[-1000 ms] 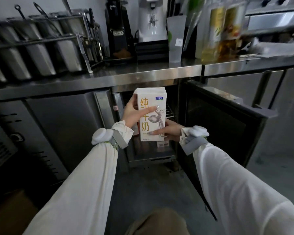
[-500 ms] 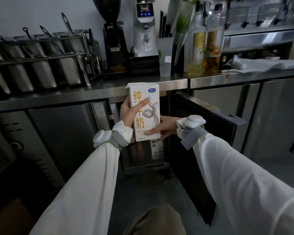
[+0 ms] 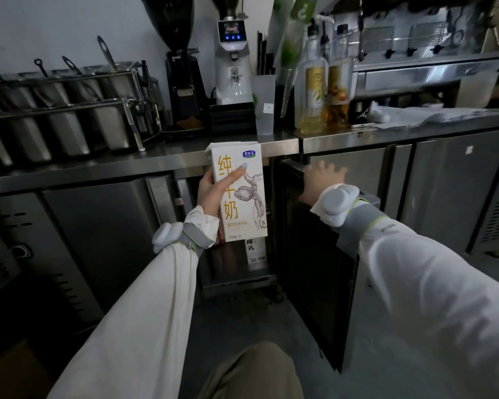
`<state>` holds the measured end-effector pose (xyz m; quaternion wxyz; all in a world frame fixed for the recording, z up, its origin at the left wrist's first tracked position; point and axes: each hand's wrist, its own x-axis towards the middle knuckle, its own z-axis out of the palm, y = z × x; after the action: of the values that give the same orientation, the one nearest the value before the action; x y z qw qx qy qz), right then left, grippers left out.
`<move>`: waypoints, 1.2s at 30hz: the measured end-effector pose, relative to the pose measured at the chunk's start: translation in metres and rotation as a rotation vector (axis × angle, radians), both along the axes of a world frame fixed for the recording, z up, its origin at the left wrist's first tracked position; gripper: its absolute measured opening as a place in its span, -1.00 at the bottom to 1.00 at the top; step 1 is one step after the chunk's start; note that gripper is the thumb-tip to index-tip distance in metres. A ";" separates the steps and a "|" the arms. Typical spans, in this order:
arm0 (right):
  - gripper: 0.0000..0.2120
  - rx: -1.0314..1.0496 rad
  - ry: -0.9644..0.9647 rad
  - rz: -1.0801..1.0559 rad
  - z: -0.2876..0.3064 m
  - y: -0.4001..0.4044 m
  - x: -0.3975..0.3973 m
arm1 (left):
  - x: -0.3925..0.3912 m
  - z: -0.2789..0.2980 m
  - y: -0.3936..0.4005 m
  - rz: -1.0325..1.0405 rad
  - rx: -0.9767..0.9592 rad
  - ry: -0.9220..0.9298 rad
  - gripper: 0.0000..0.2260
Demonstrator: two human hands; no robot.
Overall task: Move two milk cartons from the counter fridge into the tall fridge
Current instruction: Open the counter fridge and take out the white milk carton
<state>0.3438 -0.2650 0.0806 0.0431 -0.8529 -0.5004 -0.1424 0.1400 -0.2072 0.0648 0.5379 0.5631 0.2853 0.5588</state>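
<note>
The counter fridge [image 3: 236,272] sits under the steel desk [image 3: 162,159], its door [image 3: 314,272] swung out to the right and its inside open to view. The step in hand looks like getting the first carton clear of the fridge and shutting the door behind it. To do that well, the person should push the door from its top edge with an even, flat hand, while keeping the carton upright and lifted well away from the door's swing so the closing edge cannot clip it. A carton held in one hand by its side is likely top-heavy, so a firm wrap at mid-height suits it better than a pinch near the top.

The right hand [image 3: 323,180] rests on the top edge of the door with its fingers spread and straight, holding nothing. The left hand [image 3: 213,188] grips the milk carton [image 3: 239,194], its thumb lying across the printed front and the palm against the left side; the other fingers are hidden behind the carton.

The carton stands upright in front of the fridge opening, its top level with the desk edge. The grip sits on its upper left, so most of the carton hangs below and to the right of the hand. A second carton [image 3: 254,251] stands on the fridge shelf just below it.
</note>
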 end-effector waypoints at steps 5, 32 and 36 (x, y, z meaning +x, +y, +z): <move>-0.47 -0.121 0.040 -0.219 0.001 -0.031 0.025 | -0.001 0.002 -0.019 -0.014 0.022 0.017 -0.67; -0.24 0.248 0.806 0.319 -0.012 0.057 -0.124 | -0.104 0.027 -0.031 0.109 0.039 0.131 -0.55; -0.31 0.150 1.017 0.473 -0.020 0.063 -0.136 | -0.112 0.024 -0.031 0.137 0.043 0.144 -0.48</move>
<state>0.2081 -0.2018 0.0604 0.3702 -0.6733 -0.5826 0.2648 0.0277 -0.2383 0.0884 0.4644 0.5922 0.3490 0.5584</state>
